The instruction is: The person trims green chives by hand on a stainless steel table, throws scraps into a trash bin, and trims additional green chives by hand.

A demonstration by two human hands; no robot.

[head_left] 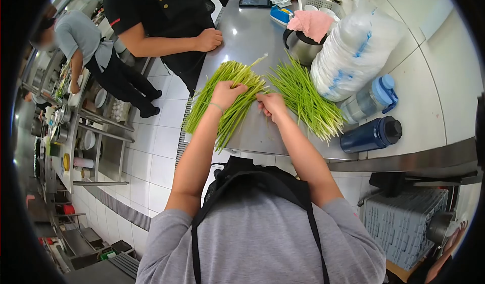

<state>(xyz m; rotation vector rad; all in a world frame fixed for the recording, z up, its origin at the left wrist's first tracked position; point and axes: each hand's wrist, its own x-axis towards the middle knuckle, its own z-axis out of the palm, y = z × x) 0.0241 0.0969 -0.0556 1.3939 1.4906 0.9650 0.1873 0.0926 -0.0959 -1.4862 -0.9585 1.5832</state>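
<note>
A big pile of long thin green stalks [233,71], like garlic chives, lies on the steel table. My left hand [228,94] rests on top of it, thumb and fingers pinched together on some stalks. Just right of this pile's ends is my right hand [272,105], its fingers curled in. Whatever its fingertips hold is too small to make out. A second bunch of green stalks [306,98] lies to the right of my right hand, apart from it, with pale ends toward me.
Along the wall stand a metal jug [303,49] with a pink cloth [312,24], a bag of white containers [353,52], a clear bottle [365,102] and a dark blue bottle [365,134]. A person in black [161,16] stands at the table's left edge; another person [83,36] works behind.
</note>
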